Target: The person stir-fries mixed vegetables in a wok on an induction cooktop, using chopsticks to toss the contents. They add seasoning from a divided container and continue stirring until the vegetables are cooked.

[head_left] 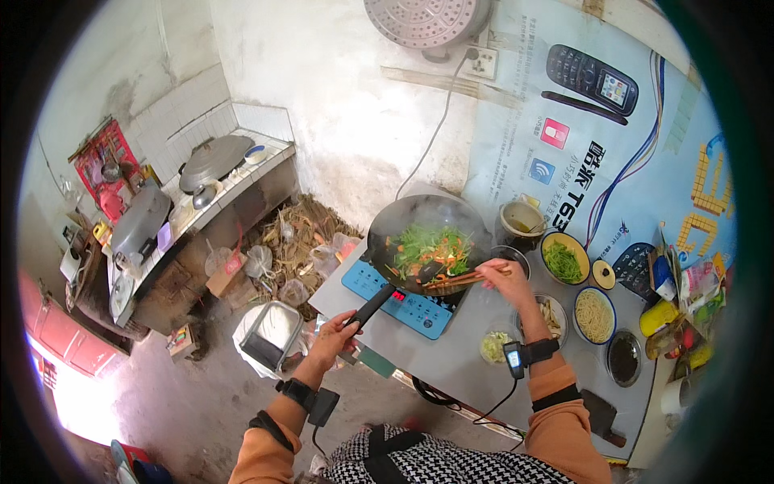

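Note:
A dark wok rests on a blue induction cooker with a lit red display. In it lie shredded green vegetables mixed with orange strips, with light steam over them. My left hand is wrapped round the wok's black handle. My right hand grips a pair of wooden chopsticks, whose tips reach into the wok at its near right side. Below my right wrist stand a small clear bowl of chopped pale green pieces and a dish of pale slices, partly hidden by my forearm.
Right of the wok, the grey table holds a bowl of green shreds, a bowl of noodles, a dark dish and a cleaver. Packets crowd the right edge. A metal basin stands left, below table height.

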### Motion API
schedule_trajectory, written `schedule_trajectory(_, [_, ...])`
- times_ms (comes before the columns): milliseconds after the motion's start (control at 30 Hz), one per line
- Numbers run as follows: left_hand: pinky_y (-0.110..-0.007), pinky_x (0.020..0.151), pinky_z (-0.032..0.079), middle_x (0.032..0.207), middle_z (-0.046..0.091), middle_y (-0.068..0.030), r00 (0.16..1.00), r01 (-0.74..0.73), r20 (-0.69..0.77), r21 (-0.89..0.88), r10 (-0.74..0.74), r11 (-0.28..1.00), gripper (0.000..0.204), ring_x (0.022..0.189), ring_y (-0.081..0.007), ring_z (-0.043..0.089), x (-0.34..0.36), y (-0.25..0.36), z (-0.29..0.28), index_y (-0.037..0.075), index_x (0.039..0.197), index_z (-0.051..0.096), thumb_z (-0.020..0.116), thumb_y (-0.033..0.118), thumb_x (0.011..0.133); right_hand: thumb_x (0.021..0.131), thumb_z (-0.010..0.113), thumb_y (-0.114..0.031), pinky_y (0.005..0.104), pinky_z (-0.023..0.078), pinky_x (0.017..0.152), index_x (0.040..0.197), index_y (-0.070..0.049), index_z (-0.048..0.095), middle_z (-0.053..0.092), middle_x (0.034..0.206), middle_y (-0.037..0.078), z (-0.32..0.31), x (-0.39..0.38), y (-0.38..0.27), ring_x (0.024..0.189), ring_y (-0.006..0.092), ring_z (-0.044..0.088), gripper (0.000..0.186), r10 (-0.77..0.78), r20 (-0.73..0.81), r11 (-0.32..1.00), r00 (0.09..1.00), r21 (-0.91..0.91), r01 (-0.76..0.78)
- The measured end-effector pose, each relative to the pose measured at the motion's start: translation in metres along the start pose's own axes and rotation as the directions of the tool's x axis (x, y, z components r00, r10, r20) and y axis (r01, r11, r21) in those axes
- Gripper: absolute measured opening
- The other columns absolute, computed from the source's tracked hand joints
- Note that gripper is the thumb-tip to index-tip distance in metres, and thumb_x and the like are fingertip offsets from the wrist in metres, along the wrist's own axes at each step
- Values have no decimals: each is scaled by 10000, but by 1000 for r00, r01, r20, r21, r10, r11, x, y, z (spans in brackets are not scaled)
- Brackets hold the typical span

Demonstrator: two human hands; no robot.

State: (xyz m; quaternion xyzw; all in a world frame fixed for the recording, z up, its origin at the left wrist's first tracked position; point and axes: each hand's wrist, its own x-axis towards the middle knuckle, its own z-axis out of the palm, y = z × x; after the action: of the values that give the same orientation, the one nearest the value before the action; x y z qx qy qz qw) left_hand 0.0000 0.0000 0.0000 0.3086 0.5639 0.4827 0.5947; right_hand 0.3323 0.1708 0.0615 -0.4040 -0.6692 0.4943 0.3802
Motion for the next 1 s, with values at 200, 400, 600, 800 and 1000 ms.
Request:
schedule_trajectory(200, [-167, 478, 420, 769, 594, -14, 1000, -14, 1, -12, 14, 1000, 374, 529, -43, 497, 3, 1, 0, 99, 1188, 467, 554, 168, 831, 807, 542, -166, 221, 446, 553, 892, -11, 601, 603, 696, 58, 3, 26, 31, 604, 101, 573, 186, -151, -361, 988, 920, -36, 148])
schedule_trajectory(400, [-158, 457, 384, 735, 592, -9, 1000, -24, -13, -43, 24, 999, 368, 506, -34, 463, -2, -8, 4, 93, 1176, 481, 563, 174, 827, 828, 533, -174, 224, 468, 526, 955, -5, 586, 599, 747, 62, 27, 48, 60, 614, 113, 578, 219, -70, -466, 991, 882, 67, 114])
schedule_trajectory(600, [-159, 446, 362, 721, 594, -14, 999, -27, -24, -24, 26, 999, 373, 499, -31, 454, 0, -5, 4, 73, 1183, 475, 555, 156, 827, 826, 540, -159, 235, 476, 546, 928, 22, 589, 614, 771, 86, 79, 58, 36, 632, 133, 601, 214, -114, -301, 964, 947, 197, 179])
schedule_trajectory(800, [-159, 439, 355, 714, 591, -13, 999, -19, -31, -24, 18, 1000, 369, 498, -30, 451, -3, -4, 5, 73, 1178, 480, 559, 157, 827, 808, 536, -143, 245, 473, 544, 889, -7, 600, 611, 700, 68, 83, 55, 41, 588, 126, 592, 170, -100, -262, 993, 960, 30, 111])
schedule_trajectory(1000, [-162, 445, 368, 717, 595, -13, 999, -1, -40, -39, 0, 999, 372, 504, -33, 461, -3, -7, 7, 72, 1177, 479, 561, 159, 824, 814, 528, -149, 276, 463, 566, 901, 0, 594, 617, 699, 101, 32, 57, 46, 595, 146, 602, 184, -161, -495, 980, 854, -181, 80])
